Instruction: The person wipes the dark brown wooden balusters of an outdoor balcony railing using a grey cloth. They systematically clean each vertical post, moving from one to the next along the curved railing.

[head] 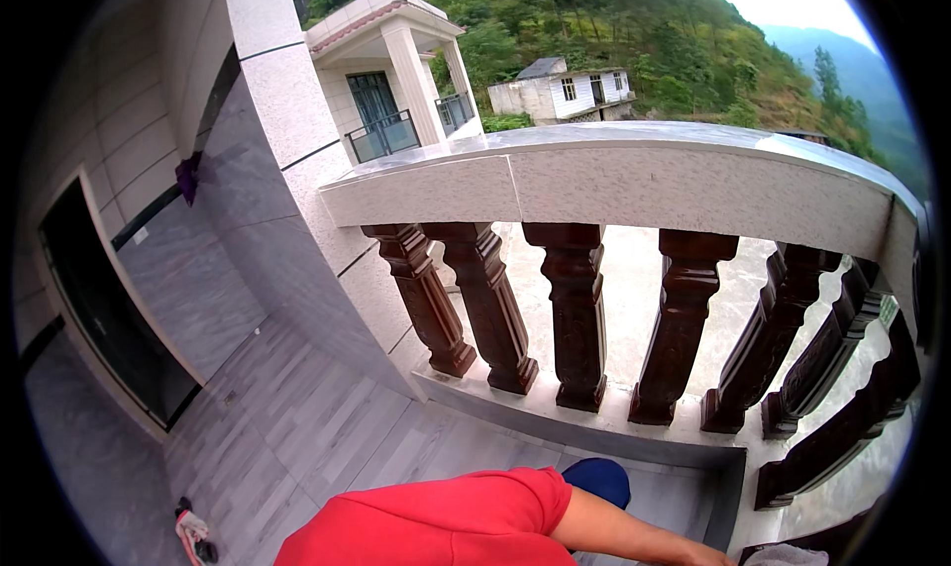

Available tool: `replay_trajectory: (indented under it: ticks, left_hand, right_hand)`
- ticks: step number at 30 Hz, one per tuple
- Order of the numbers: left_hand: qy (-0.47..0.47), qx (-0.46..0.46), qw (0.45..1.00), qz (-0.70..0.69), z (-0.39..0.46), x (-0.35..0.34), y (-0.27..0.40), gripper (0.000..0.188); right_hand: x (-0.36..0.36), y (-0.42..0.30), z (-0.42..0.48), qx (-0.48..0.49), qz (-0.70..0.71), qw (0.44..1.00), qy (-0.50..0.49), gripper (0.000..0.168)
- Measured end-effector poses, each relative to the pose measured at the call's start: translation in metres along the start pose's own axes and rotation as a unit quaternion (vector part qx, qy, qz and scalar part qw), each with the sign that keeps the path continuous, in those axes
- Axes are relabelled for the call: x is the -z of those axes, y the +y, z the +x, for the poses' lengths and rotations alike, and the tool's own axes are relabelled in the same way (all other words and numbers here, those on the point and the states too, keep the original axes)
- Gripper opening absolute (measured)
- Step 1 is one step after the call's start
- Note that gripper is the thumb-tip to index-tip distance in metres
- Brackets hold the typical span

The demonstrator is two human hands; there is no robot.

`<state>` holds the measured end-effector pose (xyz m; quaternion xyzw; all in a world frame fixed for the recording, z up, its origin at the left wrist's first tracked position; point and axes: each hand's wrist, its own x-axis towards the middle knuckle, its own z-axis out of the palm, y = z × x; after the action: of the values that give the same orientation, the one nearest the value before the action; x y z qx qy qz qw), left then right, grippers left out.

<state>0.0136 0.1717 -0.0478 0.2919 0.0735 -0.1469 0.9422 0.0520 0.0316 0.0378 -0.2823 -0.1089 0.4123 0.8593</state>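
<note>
My left arm reaches out from a red short sleeve [513, 506] toward the lower right. Only part of my left hand [709, 555] shows at the bottom edge, and its fingers are cut off. Right beside it lies a bunched grey cloth [787, 555], also cut by the frame; whether the hand grips it is not visible. Near the cloth are the low base ledge and a dark brown baluster [825, 443] of the balcony railing. A dark blue clothed knee [600, 481] shows beyond the arm. My right hand is out of view.
Several glossy brown balusters [579, 321] stand under a stone handrail [594, 180]. Grey wood-look tiles [297, 425] cover the floor. At left are a dark doorway [111, 298], a hanging purple cloth [188, 178] and a pale-and-black item [195, 535] on the floor.
</note>
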Motion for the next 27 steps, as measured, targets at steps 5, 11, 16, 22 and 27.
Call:
replay_trajectory:
  ticks: [5,11,16,22,27]
  left_hand:
    - [-0.022,0.010,1.000,-0.010,-0.006,-0.006,-0.001,0.068]
    - [-0.167,0.041,0.982,-0.081,-0.024,-0.009,0.014,0.072]
    - [-0.240,0.036,0.961,-0.132,-0.058,-0.046,0.049,0.077]
    - [-0.213,-0.039,0.961,-0.170,-0.084,-0.087,0.065,0.083]
    - [-0.278,-0.100,0.947,-0.126,-0.090,-0.078,0.073,0.080]
  right_hand:
    - [0.000,0.002,0.002,-0.002,-0.002,1.000,0.001,0.063]
    - [0.002,0.005,0.005,-0.003,-0.005,1.000,0.004,0.062]
    - [0.002,0.011,0.012,-0.014,-0.014,1.000,0.009,0.060]
    - [-0.008,0.033,0.020,-0.045,-0.030,0.998,0.021,0.059]
    - [-0.010,0.059,0.036,-0.102,-0.045,0.993,0.026,0.057]
